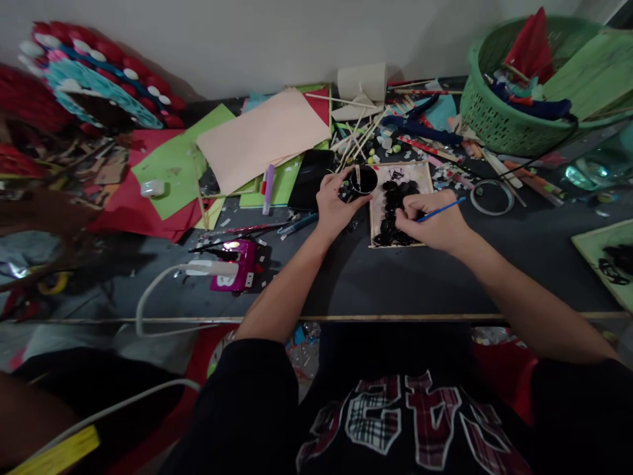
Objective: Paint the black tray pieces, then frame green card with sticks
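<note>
My left hand (337,201) is wrapped round a small cup of black liquid (364,181), with fingers on its rim and side. The cup is over the left edge of a framed board (374,224). Black rounded pieces (393,198) cover much of the pale board. Closed round a thin blue brush (442,210), my right hand (432,218) rests over the board's right part. The brush tip is hidden behind my fingers.
Paper sheets (262,142), a dark phone (311,178) and a purple power socket (237,265) lie left. Sticks and scraps surround a paper roll (362,82) behind. A green basket (519,125), a tape ring (492,197) and another board (606,241) are right. A person's arm shows lower left.
</note>
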The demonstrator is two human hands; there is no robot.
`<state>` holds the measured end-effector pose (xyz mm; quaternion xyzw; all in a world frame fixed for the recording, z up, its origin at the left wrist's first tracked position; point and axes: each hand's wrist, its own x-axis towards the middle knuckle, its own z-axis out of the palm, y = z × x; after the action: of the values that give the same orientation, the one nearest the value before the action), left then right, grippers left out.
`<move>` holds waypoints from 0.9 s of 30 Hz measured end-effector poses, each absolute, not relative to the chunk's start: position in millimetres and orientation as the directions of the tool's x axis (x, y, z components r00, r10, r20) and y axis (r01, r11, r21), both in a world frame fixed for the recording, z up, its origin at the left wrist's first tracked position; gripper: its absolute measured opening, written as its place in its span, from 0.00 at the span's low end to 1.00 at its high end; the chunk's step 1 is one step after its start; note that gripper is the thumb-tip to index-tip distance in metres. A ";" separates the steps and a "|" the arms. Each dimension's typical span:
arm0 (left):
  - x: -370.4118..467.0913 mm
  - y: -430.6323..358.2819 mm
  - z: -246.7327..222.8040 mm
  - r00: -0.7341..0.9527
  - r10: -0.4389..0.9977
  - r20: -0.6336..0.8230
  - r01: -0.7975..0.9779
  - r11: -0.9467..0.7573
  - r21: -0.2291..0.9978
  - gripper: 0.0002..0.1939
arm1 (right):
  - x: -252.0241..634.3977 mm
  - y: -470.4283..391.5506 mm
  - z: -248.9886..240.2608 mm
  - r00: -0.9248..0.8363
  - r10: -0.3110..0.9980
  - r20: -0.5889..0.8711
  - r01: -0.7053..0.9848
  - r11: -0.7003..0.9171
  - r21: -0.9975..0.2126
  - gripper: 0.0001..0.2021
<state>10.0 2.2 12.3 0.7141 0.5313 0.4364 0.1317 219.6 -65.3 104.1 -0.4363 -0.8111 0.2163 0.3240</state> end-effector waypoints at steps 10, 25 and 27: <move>9.6 2.2 9.8 0.053 0.862 0.504 0.649 -0.413 0.639 0.33 | 239.8 -73.5 93.0 -0.286 0.890 0.356 0.500 0.456 -0.737 0.21; 9.8 0.7 10.3 0.057 0.861 0.506 0.669 -0.410 0.620 0.34 | 240.0 -79.5 81.0 -0.208 0.905 0.370 0.517 0.423 -0.744 0.21; 9.7 0.4 9.6 0.067 0.852 0.519 0.671 -0.423 0.608 0.34 | 234.5 -82.1 82.7 -0.238 0.888 0.393 0.514 0.459 -0.725 0.20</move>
<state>9.7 0.4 9.6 0.7230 0.5267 0.4347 0.1041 234.5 -82.1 82.7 -0.4661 -0.7521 0.2311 0.4046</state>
